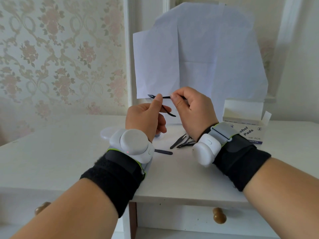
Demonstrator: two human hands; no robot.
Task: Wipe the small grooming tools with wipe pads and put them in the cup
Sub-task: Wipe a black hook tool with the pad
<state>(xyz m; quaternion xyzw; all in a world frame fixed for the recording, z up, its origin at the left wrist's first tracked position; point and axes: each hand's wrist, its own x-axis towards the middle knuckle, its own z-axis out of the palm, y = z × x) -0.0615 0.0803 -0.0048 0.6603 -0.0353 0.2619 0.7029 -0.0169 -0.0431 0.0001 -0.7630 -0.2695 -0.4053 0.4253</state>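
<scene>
Raised above the white table [51, 152], my left hand [146, 116] and my right hand [191, 107] both pinch a thin black grooming tool [166, 97] that looks like small scissors, one arm hanging down between the hands. No wipe pad shows in either hand. Several black grooming tools [183, 143] lie in a loose pile on the table under my right wrist. One flat black tool [164, 152] lies apart beside my left wrist. The cup is mostly hidden behind my left hand; only a clear base [158, 136] shows.
An open box of alcohol pads [248, 125] stands at the right back of the table. A round white lid [107, 132] lies left of my left wrist. White paper sheets [198, 57] hang on the wall behind. Drawer knobs [219, 216] sit below the table edge.
</scene>
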